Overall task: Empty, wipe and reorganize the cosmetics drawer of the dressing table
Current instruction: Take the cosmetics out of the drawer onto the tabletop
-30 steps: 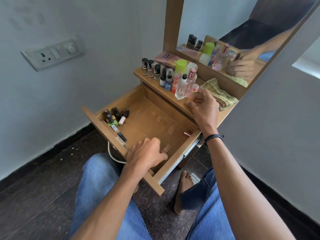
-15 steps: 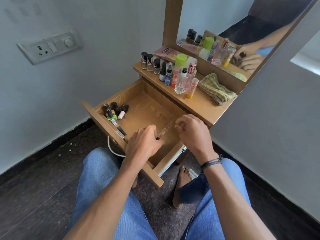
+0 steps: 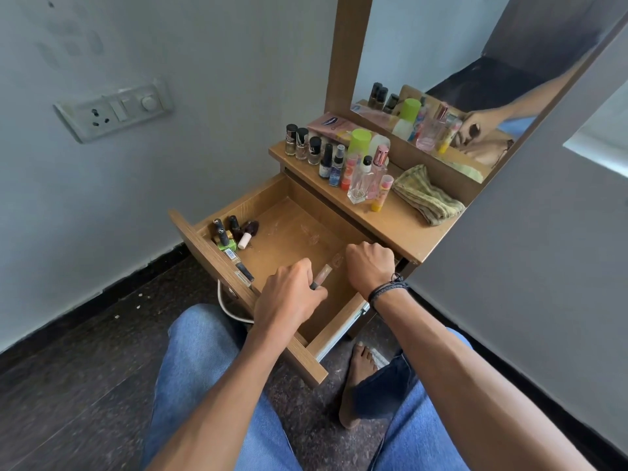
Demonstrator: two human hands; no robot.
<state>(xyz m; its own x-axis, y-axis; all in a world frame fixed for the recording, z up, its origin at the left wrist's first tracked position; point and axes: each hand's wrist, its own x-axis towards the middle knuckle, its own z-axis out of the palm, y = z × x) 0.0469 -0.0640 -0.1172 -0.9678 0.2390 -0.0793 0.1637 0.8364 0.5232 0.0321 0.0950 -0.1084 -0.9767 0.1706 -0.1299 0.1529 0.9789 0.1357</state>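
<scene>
Drawer [image 3: 292,232] lies open under the left hand [image 3: 289,297], which pinches a tube [image 3: 322,276]. The right hand [image 3: 370,266] is curled, its grasp hidden. Lift the tube clear, then collect the bottles [image 3: 234,232] to the far left.

Head view; looks down, forward; close over open drawer [image 3: 289,232]

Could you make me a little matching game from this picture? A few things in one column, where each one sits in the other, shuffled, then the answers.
Things
1. folded cloth
2. slim tube
3. green nail polish bottle
4. switch plate

Places
A. in a corner of the drawer
B. on the wall
C. on the tabletop
D. pinched in the left hand

Pairs: 1-C, 2-D, 3-A, 4-B
</scene>
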